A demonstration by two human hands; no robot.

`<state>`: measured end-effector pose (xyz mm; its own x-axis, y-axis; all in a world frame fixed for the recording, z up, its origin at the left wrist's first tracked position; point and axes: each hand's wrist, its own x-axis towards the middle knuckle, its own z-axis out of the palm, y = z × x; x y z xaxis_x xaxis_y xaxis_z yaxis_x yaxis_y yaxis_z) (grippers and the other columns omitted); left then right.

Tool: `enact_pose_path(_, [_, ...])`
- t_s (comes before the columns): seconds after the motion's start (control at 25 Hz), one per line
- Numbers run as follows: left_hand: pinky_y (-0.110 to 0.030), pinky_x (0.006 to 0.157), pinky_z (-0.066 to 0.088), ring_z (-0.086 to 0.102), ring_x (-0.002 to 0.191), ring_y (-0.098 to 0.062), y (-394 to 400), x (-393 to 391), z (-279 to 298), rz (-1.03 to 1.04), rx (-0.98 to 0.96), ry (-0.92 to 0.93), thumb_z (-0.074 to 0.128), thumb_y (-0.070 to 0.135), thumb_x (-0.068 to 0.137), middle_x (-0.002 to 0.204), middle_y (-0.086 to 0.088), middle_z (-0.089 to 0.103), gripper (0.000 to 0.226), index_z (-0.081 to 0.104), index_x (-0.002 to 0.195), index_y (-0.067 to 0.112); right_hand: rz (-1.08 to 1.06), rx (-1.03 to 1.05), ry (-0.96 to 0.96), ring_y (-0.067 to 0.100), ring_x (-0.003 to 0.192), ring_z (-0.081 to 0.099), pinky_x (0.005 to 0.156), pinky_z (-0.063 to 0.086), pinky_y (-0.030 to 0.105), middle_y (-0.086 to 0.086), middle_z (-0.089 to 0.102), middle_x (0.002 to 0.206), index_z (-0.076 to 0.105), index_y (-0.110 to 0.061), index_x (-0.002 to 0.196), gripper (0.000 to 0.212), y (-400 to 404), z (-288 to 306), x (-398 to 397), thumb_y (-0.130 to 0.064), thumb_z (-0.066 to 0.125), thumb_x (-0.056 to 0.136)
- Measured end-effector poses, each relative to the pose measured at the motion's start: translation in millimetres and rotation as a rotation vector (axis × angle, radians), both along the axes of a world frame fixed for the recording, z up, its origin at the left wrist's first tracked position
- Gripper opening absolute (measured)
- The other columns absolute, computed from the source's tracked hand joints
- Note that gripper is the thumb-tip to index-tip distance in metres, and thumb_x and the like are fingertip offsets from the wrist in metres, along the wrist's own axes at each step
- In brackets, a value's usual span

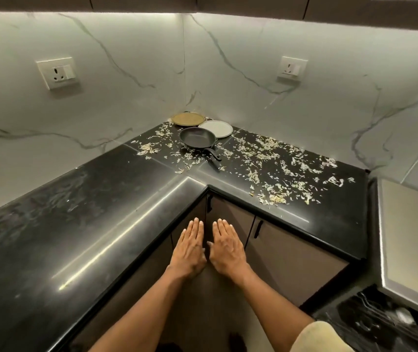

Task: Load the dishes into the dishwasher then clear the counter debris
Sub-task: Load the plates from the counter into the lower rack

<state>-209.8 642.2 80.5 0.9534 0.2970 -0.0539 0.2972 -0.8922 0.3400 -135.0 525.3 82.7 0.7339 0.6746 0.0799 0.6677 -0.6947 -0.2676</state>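
Counts on and around the corner counter

Three dishes are sitting in the far corner: one black frying pan (197,139), one white plate (218,128) and one golden round plate (188,119). Two wall sockets are showing on the marble backsplash, one on the left (58,72) and one on the right (292,68). Two hands are hovering side by side, left hand (189,246) and right hand (227,246), fingers straight. Two black cabinet handles (258,229) are showing below the counter edge. Debris flakes (273,158) are lying scattered, too many to count.
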Motion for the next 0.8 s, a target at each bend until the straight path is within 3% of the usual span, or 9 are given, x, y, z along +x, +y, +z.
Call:
enact_pose_path(0.44, [-0.033, 0.124, -0.009, -0.019, 0.151, -0.017, 14, 219, 12, 0.091, -0.022, -0.025, 0.04, 0.025, 0.103, 0.164, -0.006, -0.019, 0.077, -0.013, 0.156, 0.011, -0.007, -0.042, -0.016, 0.027, 0.154, 0.012, 0.126, 0.005, 0.037, 0.015, 0.017, 0.165, 0.017, -0.005, 0.157, 0.067, 5, 5, 241, -0.032, 0.045, 0.103])
enact_pose_path(0.8, [-0.036, 0.125, 0.0, -0.011, 0.153, -0.019, 83, 368, 9, 0.039, -0.033, -0.063, 0.037, 0.019, 0.102, 0.166, -0.008, -0.01, 0.071, -0.006, 0.157, 0.007, -0.033, -0.083, -0.002, 0.026, 0.155, 0.002, 0.122, -0.006, 0.036, 0.014, 0.006, 0.167, 0.008, -0.005, 0.159, 0.068, 69, -5, 368, -0.019, 0.041, 0.101])
